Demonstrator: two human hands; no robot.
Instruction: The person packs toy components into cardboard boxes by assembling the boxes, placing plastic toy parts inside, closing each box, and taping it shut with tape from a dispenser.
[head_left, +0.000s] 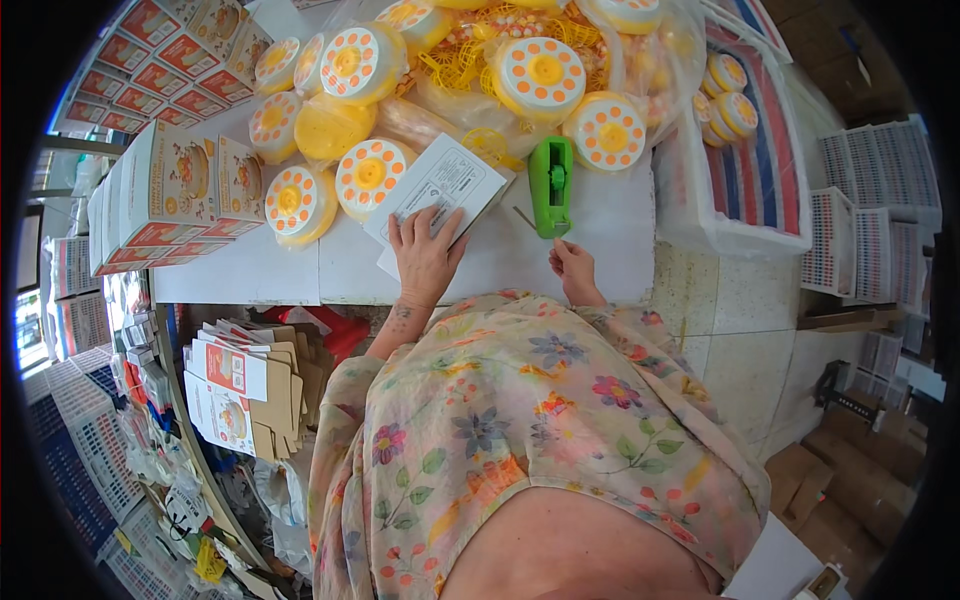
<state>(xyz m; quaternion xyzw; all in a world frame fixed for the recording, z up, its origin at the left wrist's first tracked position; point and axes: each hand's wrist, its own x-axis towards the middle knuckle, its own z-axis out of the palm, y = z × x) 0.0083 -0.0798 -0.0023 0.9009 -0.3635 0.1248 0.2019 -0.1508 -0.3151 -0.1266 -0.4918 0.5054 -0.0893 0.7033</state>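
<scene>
Left grip (427, 260): loosely spread on your white carton (452, 182)
Right grip (574, 270): pinched together at your dispenser (541, 192); I cannot tell whether it holds anything

Tape dispenser (551, 185) on table (230, 285), boxes (185, 185) left, tub (735, 235) right

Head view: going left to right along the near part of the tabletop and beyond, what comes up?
Stacked printed boxes → nearest dotted yellow disc → white carton under the left hand → green tape dispenser, right hand at its near end → white bin with striped lining → stacked crates.
</scene>
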